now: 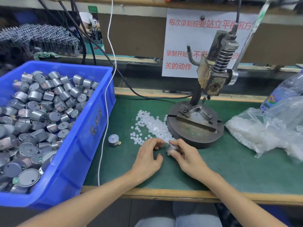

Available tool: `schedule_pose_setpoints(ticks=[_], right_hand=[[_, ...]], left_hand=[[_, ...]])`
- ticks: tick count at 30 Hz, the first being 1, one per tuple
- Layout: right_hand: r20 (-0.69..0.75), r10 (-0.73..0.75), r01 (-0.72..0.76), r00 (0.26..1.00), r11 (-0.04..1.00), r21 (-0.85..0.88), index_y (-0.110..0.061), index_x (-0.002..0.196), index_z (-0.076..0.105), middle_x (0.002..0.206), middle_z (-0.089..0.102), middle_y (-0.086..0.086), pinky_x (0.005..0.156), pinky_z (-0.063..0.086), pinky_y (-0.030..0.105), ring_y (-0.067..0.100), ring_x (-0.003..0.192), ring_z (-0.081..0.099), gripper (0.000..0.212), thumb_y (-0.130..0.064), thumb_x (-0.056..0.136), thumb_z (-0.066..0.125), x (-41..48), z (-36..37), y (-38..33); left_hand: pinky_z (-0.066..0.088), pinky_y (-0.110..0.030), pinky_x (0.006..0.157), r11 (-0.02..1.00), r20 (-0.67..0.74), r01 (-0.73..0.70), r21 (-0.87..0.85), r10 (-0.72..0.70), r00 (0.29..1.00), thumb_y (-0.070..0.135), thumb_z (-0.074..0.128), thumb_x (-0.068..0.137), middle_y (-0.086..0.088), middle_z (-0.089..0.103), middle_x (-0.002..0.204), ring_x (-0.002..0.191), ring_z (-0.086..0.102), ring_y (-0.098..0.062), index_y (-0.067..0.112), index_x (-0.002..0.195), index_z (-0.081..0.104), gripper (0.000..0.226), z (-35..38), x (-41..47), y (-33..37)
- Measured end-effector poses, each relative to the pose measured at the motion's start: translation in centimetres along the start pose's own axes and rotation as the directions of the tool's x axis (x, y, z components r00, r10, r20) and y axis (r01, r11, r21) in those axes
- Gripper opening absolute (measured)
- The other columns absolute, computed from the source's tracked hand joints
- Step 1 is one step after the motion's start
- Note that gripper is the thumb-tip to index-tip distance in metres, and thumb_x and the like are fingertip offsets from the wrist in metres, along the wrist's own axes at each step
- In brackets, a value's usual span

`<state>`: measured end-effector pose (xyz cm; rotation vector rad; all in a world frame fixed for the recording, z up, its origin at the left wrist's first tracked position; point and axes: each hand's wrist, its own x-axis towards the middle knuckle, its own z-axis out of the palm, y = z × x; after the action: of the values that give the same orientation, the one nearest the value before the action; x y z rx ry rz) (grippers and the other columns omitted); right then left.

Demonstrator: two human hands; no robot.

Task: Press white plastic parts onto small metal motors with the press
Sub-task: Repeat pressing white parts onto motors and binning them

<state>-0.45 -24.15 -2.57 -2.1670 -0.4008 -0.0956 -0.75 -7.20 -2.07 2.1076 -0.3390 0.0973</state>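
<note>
Both forearms reach in from the bottom edge over the knees, converging on the green mat just in front of the press base. The right hand lies with its wrist turned inward, thumb and fingers curled round a small metal motor, which it holds just above the mat at the near end of the pile of white plastic parts. The left hand faces it, fingers bent, its fingertips meeting the top of the held motor. Whether those fingertips pinch a white part cannot be told; the spot is small, blurred and backed by the white pile.

A second motor stands alone on the mat, left of the hands. The press rises behind, its fixture bare and its ram raised; its lever is cut off by the top edge. The blue crate of motors runs out of view at left, and the plastic bag of white parts at right.
</note>
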Motion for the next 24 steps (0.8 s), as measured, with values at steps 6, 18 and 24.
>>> schedule_pose_setpoints(ticks=[6, 18, 24], right_hand=[[0.09, 0.48, -0.288, 0.873, 0.358, 0.888, -0.008, 0.113, 0.056, 0.083, 0.066, 0.006, 0.041, 0.036, 0.019, 0.008, 0.043, 0.039, 0.021, -0.016, 0.098, 0.045, 0.8, -2.1, -1.7], [-0.108, 0.542, -0.259, 0.833, 0.555, 0.79, -0.017, 0.111, 0.05, 0.085, 0.072, 0.017, 0.039, 0.042, 0.025, 0.015, 0.031, 0.038, 0.016, -0.017, 0.103, 0.036, 1.6, -7.2, -0.7], [-0.271, 0.543, -0.238, 0.795, 0.69, 0.684, -0.008, 0.1, 0.059, 0.07, 0.07, 0.01, 0.04, 0.042, 0.023, 0.012, 0.034, 0.037, 0.022, 0.003, 0.095, 0.04, 0.6, -9.4, 1.3]], left_hand=[[0.033, -0.005, 0.08, 0.987, 0.004, -0.146, -0.074, 0.146, 0.989, 0.028, 0.076, 0.071, 0.017, 0.056, 0.103, 0.096, 0.049, 0.003, 0.032, 0.11, 0.052, 0.046, 1.3, 1.9, 3.2], [0.032, -0.026, 0.092, 0.977, -0.001, -0.194, 0.091, 0.195, 0.981, 0.033, 0.075, 0.075, 0.013, 0.061, 0.102, 0.103, 0.047, -0.011, 0.025, 0.104, 0.066, 0.031, 5.1, 11.7, 6.4], [0.014, -0.018, 0.085, 0.966, -0.015, -0.159, 0.202, 0.165, 0.986, 0.047, 0.069, 0.077, 0.016, 0.049, 0.116, 0.114, 0.033, -0.007, 0.034, 0.111, 0.064, 0.037, 6.3, 15.2, 4.8]])
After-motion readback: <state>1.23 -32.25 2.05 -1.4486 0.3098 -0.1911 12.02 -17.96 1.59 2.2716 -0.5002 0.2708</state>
